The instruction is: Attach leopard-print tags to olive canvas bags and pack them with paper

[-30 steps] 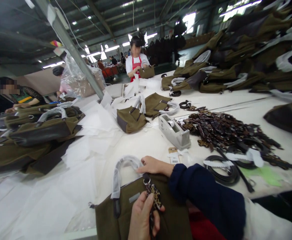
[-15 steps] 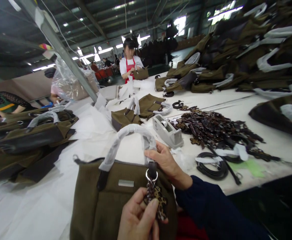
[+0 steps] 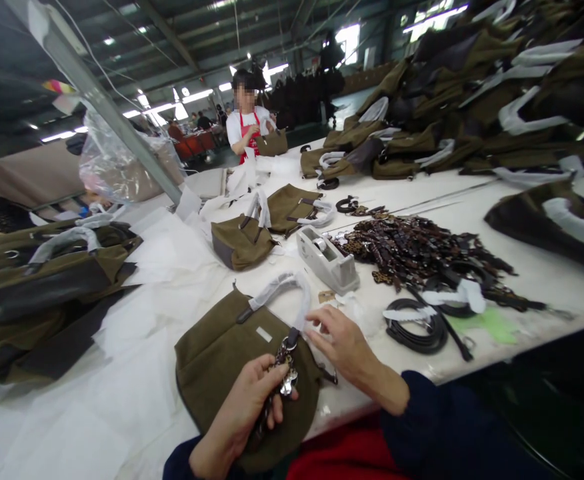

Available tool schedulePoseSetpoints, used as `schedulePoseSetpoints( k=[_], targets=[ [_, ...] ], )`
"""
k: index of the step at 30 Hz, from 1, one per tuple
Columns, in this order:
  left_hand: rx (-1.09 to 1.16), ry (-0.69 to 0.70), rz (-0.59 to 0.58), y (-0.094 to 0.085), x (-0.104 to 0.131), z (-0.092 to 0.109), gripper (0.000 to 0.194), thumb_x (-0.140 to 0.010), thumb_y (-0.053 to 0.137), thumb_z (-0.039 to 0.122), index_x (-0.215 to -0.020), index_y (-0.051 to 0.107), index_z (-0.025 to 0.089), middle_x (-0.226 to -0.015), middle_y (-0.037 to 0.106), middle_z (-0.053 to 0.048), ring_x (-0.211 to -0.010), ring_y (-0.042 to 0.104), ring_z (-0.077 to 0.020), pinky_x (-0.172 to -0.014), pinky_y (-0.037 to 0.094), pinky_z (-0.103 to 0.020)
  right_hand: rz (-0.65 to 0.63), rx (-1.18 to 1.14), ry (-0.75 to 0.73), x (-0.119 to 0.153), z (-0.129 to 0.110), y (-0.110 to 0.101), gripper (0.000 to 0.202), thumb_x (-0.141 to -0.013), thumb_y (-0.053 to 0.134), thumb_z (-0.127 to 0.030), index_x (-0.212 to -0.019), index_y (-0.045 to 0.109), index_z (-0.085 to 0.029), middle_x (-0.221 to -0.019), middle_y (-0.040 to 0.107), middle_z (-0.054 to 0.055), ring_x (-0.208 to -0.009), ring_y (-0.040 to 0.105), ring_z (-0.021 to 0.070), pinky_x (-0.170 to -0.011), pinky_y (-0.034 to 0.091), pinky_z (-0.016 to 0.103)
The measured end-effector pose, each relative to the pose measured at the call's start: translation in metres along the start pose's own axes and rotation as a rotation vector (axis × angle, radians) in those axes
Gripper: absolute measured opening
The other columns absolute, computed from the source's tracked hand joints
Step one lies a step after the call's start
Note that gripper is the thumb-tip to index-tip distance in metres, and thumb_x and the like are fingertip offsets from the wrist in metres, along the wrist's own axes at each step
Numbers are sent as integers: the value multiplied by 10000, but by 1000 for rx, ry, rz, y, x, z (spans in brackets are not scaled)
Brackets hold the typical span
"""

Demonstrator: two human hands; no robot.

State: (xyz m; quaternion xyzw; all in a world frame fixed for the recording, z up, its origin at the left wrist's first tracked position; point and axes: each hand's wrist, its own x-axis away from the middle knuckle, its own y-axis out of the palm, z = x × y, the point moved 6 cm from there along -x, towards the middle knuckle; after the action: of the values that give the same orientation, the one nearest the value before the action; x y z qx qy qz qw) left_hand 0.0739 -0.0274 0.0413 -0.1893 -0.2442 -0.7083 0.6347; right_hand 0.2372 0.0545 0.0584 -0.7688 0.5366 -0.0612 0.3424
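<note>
An olive handbag lies on the white table in front of me, its handle wrapped in pale protective paper. From the ring at the handle's base hangs a bag charm with dark, leopard-patterned and shiny metal parts. My left hand pinches this charm over the bag's front. Beside the handle's right end is my right hand, fingers bent but apart, holding nothing; whether a fingertip touches the wrapping I cannot tell. A small metal plate sits on the bag's front.
Beyond the bag stand a grey tape dispenser and two olive bags. To the right are a heap of charms and coiled black straps. White paper sheets cover the left. A person in a red apron handles a bag.
The bag has gone from standing up to lying back on the table. My right hand has let go of the handle. The charm has turned in my left hand, showing shiny metal.
</note>
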Motion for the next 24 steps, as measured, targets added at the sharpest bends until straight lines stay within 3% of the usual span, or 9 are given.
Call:
schedulePoseSetpoints(
  k=[4, 6, 9, 15, 20, 24],
  targets=[
    [11, 22, -43, -2, 1, 1, 352, -867, 625, 480, -923, 541, 143, -722, 697, -38, -352, 497, -27, -327, 305, -106, -160, -59, -348, 26, -34, 15, 267, -898, 613, -213, -1164, 636, -218, -980, 611, 63, -915, 550, 179, -804, 480, 285],
    [4, 20, -55, -3, 1, 2, 348, -874, 619, 478, -916, 546, 140, -695, 687, -33, -352, 491, -26, -327, 302, -104, -125, -48, -422, 32, -38, 22, 228, -916, 589, -206, -1136, 645, -207, -951, 617, 60, -892, 544, 174, -783, 480, 276],
    [-8, 12, -57, -5, 0, 4, 351, -872, 622, 484, -911, 550, 142, -718, 696, -43, -368, 498, -28, -337, 318, -104, -27, -4, -463, 33, -39, 28, 141, -956, 521, -202, -977, 659, -184, -883, 624, 57, -844, 535, 167, -752, 468, 279],
    [-33, -7, -59, -5, 1, 11, 432, -855, 593, 577, -881, 561, 148, -682, 675, -27, -376, 502, -42, -335, 312, -114, 27, 90, -527, 29, -48, 37, 158, -958, 533, -240, -849, 634, -185, -812, 630, 34, -755, 519, 159, -687, 429, 293],
    [-86, -38, -77, -12, 4, 16, 472, -863, 542, 623, -907, 584, 155, -483, 579, 22, -336, 425, -57, -339, 263, -135, 43, 35, -486, 28, -63, 33, 141, -948, 546, -219, -857, 649, -191, -845, 635, 42, -814, 543, 158, -732, 451, 284],
    [-127, -4, -88, -23, 1, 25, 445, -837, 585, 616, -834, 555, 171, -560, 568, 40, -361, 394, -36, -350, 255, -134, 78, -77, -403, 25, -71, 31, 159, -956, 519, -199, -866, 651, -189, -898, 643, 54, -860, 570, 157, -766, 485, 271]
  ],
)
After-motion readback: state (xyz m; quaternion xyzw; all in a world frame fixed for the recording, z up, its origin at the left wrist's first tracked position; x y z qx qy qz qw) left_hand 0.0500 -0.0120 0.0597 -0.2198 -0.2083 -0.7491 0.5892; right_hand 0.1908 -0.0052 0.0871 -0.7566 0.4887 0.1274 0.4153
